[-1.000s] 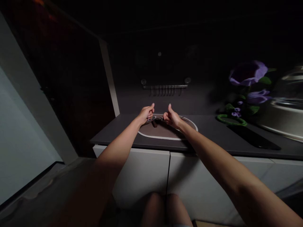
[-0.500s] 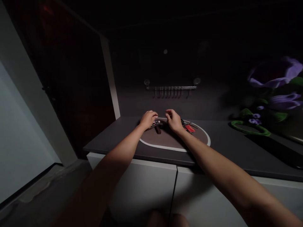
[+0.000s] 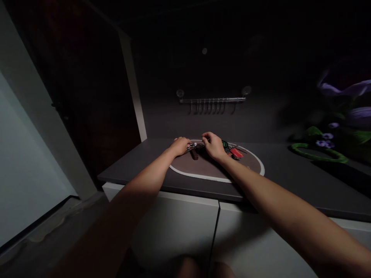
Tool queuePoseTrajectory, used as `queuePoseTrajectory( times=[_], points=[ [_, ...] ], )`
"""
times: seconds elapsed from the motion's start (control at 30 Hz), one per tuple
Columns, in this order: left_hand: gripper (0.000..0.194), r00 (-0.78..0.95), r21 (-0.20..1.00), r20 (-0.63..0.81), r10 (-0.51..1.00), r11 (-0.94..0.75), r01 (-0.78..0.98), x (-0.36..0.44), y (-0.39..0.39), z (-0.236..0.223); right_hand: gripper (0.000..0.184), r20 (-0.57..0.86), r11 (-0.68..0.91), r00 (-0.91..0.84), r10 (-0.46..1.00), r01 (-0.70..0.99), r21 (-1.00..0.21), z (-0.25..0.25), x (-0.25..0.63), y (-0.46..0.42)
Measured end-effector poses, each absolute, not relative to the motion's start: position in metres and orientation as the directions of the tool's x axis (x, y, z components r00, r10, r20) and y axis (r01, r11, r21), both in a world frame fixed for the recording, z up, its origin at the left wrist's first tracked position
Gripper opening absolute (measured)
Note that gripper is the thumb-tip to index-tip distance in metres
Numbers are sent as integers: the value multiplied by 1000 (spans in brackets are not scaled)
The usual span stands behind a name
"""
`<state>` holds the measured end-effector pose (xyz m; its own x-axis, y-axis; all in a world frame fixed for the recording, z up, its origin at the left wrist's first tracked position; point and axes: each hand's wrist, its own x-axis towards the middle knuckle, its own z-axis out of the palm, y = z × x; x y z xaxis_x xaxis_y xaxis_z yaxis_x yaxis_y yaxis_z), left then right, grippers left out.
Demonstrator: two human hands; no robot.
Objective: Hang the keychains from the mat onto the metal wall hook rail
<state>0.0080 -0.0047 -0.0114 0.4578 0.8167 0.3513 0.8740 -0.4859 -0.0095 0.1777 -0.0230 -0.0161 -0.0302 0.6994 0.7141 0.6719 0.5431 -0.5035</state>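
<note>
In dim light both my hands rest on an oval brown tray (image 3: pixel 214 173) with a pale rim, on a dark countertop (image 3: pixel 278 173). My left hand (image 3: pixel 180 146) is curled shut on a shiny metal bunch of keys (image 3: pixel 191 146) at the tray's back left. My right hand (image 3: pixel 213 146) is closed in a pinch on the other end of the same bunch. A small brown tag (image 3: pixel 195 154) lies just below the keys. A red tag with a dark and green piece (image 3: pixel 235 152) lies on the tray right of my right hand.
A metal rail with several hooks (image 3: pixel 213 101) hangs on the dark wall behind the tray. Purple artificial flowers with a green ring (image 3: pixel 319 152) stand at the right. White cabinet doors (image 3: pixel 185 227) are below the counter. A white door frame (image 3: pixel 133 88) rises at the left.
My hands came down from a raised, thumbs-up pose to the tray, still on the keys. The view shifted left, and the red tag came into sight.
</note>
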Motion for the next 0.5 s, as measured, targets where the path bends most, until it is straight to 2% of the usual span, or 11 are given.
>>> queuePoseTrajectory(
  times=[0.2,0.5],
  points=[
    [28,463,-61,381,800,-478,876,9,-9,-9,17,684,515,-34,728,686,-514,-15,176,-25],
    [32,404,24,515,756,-483,875,7,-16,0,18,651,488,-47,758,703,-517,-15,174,-26]
  ],
)
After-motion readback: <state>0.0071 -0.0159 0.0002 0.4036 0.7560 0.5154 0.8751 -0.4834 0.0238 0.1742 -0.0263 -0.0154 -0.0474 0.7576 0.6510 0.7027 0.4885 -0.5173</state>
